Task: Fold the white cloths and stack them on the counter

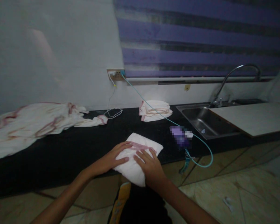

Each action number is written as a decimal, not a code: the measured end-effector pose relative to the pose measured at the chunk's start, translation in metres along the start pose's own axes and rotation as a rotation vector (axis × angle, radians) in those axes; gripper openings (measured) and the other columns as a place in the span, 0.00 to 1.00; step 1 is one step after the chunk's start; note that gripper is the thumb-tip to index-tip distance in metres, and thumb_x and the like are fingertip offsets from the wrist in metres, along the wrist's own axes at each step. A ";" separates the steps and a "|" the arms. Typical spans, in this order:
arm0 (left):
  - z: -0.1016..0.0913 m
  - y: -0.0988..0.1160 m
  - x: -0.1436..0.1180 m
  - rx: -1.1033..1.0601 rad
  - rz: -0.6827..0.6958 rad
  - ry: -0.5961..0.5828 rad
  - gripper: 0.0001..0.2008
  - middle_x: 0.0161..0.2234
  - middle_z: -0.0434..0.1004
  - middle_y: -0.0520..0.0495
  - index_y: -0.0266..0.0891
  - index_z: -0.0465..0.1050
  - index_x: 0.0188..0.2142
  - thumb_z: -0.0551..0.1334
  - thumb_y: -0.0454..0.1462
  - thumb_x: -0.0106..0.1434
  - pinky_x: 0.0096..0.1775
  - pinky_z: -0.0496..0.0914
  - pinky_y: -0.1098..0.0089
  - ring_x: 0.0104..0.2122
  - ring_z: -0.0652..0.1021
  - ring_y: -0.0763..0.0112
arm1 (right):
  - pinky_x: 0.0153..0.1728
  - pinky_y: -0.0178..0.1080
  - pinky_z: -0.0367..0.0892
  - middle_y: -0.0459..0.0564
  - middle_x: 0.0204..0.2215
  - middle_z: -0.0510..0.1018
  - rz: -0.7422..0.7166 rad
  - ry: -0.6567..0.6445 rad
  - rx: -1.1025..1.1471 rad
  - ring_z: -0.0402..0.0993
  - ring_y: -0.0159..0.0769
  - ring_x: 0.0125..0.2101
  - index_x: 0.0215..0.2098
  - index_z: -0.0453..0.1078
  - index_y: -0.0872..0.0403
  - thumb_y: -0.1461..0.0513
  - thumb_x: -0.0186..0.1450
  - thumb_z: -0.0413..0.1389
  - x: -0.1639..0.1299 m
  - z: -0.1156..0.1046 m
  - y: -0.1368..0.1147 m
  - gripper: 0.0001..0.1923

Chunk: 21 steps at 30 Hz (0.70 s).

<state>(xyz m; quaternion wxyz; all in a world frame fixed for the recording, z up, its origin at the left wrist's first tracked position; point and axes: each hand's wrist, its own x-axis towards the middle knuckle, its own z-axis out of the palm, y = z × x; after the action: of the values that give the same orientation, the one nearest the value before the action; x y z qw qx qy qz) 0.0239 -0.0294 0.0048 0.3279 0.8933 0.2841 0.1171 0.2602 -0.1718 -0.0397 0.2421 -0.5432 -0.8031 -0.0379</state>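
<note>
A folded white cloth (128,172) with a pinkish-red band lies at the counter's front edge, its near corner sticking out past that edge. My left hand (115,157) rests on its left side, fingers stretched together over the top and the thumb apart from them. On the right part of the cloth my right hand (151,166) lies flat, its fingers spread. Behind it on the counter sits another folded white cloth (156,110) with reddish trim. A large crumpled white cloth (37,119), also red-edged, is spread over the counter's left end.
The black countertop (95,140) runs along the wall. At the right are a steel sink (207,121), a curved faucet (233,70) and a white board (256,116). A teal cable (140,93) crosses from the socket (116,74) to a blurred purple object (179,136).
</note>
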 end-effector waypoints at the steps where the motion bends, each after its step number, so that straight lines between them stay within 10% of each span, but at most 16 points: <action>1: -0.004 0.003 -0.006 -0.010 0.006 -0.043 0.39 0.75 0.51 0.44 0.54 0.54 0.74 0.64 0.53 0.68 0.72 0.53 0.49 0.73 0.57 0.55 | 0.70 0.59 0.50 0.60 0.64 0.73 0.007 -0.006 0.013 0.65 0.46 0.66 0.66 0.69 0.53 0.63 0.70 0.57 -0.001 -0.003 0.000 0.25; 6: -0.013 0.014 -0.032 0.023 0.115 -0.164 0.58 0.77 0.45 0.47 0.61 0.43 0.76 0.76 0.50 0.54 0.72 0.51 0.45 0.74 0.54 0.48 | 0.71 0.54 0.46 0.55 0.61 0.77 0.045 -0.063 0.119 0.68 0.42 0.64 0.62 0.73 0.50 0.60 0.69 0.58 -0.002 -0.020 -0.002 0.23; 11: -0.013 0.026 -0.038 0.016 0.097 -0.076 0.36 0.73 0.59 0.48 0.58 0.59 0.72 0.65 0.48 0.67 0.71 0.57 0.49 0.71 0.63 0.52 | 0.73 0.52 0.41 0.50 0.55 0.82 0.072 -0.011 0.262 0.77 0.39 0.56 0.59 0.75 0.47 0.55 0.69 0.58 0.004 -0.045 -0.003 0.21; 15: -0.018 0.029 -0.036 -0.093 0.007 0.084 0.34 0.70 0.64 0.44 0.52 0.72 0.64 0.70 0.54 0.60 0.70 0.59 0.47 0.71 0.62 0.47 | 0.68 0.49 0.57 0.50 0.48 0.85 0.097 0.071 0.397 0.81 0.40 0.49 0.51 0.79 0.49 0.57 0.65 0.59 0.011 -0.062 -0.011 0.17; 21: 0.003 0.019 -0.031 -0.461 -0.258 0.395 0.49 0.51 0.83 0.37 0.44 0.72 0.64 0.55 0.72 0.56 0.56 0.76 0.42 0.55 0.79 0.36 | 0.45 0.45 0.75 0.51 0.31 0.84 0.604 0.374 0.935 0.81 0.43 0.36 0.36 0.80 0.54 0.46 0.66 0.60 0.033 -0.064 -0.030 0.20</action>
<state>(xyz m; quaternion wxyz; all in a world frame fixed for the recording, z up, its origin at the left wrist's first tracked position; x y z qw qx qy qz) 0.0086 -0.0612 0.0140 0.4723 0.7123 0.4188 0.3067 0.2465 -0.1767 0.0365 0.5937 -0.5674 -0.4879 0.2959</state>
